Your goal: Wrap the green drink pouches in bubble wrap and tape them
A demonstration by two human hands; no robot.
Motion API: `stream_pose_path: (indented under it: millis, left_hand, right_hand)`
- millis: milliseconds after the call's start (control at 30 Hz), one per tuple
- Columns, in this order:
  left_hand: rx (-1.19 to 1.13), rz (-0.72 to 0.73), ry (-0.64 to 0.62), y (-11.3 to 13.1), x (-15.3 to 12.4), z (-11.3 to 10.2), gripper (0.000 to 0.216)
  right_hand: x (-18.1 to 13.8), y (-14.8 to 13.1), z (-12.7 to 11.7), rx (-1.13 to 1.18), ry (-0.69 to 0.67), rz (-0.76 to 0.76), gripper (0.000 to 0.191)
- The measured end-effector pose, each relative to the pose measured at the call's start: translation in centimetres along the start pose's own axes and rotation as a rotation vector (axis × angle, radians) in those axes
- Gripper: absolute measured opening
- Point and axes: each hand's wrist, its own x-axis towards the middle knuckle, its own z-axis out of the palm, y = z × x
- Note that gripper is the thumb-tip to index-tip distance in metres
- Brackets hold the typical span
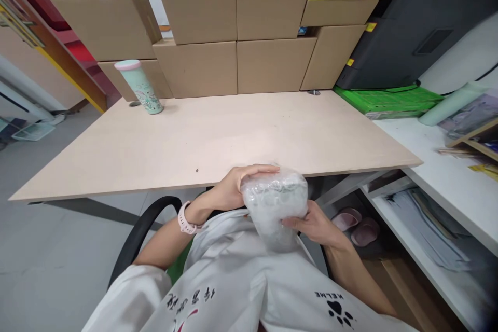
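A rounded bundle in bubble wrap (272, 202) is held close to my body, at the near edge of the desk. Through the clear plastic its contents look whitish with a grey-green band near the top; what they are I cannot make out. My left hand (241, 184) grips the upper left side, fingers stretched over the top. On the lower right, my right hand (311, 223) clasps the bundle, its thumb across the front and its other fingers hidden behind.
The pale wooden desk (233, 135) spreads ahead. A mint tumbler with a pink lid (142, 88) stands at its back left. Stacked cardboard boxes (202, 70) line the back. To the right are a green package (389, 101) and a white shelf (439, 181); pink slippers (363, 231) lie below.
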Motion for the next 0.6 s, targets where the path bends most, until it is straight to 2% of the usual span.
stream_pose_path:
  millis: [67, 133, 200, 267, 300, 367, 400, 467, 533, 600]
  left_hand:
    - [-0.144, -0.074, 0.037, 0.3, -0.3, 1.4, 0.054]
    - [-0.142, -0.103, 0.108, 0.0, -0.7, 3.1, 0.061]
    - [0.024, -0.111, 0.179, -1.0, -1.0, 4.6, 0.064]
    - [0.276, -0.131, 0.248, -2.6, -0.8, 5.3, 0.063]
    - [0.414, -0.162, 0.32, -3.5, -0.3, 5.3, 0.065]
    - [0.473, -0.206, 0.409, -5.3, 1.2, 4.6, 0.073]
    - [0.48, -0.257, 0.535, -6.0, 2.2, 4.1, 0.075]
    - [0.51, -0.291, 0.639, -7.1, 4.0, 2.9, 0.081]
    - [0.617, -0.244, 0.701, -7.5, 5.3, 2.2, 0.078]
    - [0.698, -0.164, 0.653, -7.6, 5.9, 2.0, 0.072]
  right_hand:
    - [0.0, -0.6, 0.6, -0.056, 0.078, -0.066, 0.014]
    - [0.2, -1.3, 1.2, -0.104, 0.121, -0.125, 0.015]
    - [0.8, -2.1, 1.7, -0.175, 0.161, -0.174, 0.02]
    - [2.5, -2.8, 1.8, -0.285, 0.267, -0.209, 0.028]
    - [3.8, -3.1, 1.6, -0.361, 0.353, -0.22, 0.033]
    - [7.2, -3.7, 1.0, -0.431, 0.442, -0.226, 0.042]
    - [9.1, -4.0, 0.5, -0.47, 0.494, -0.222, 0.053]
    - [12.5, -4.2, -0.5, -0.55, 0.585, -0.244, 0.077]
    - [14.8, -4.0, -1.4, -0.732, 0.54, -0.389, 0.073]
    - [15.9, -3.2, -2.2, -0.808, 0.391, -0.466, 0.058]
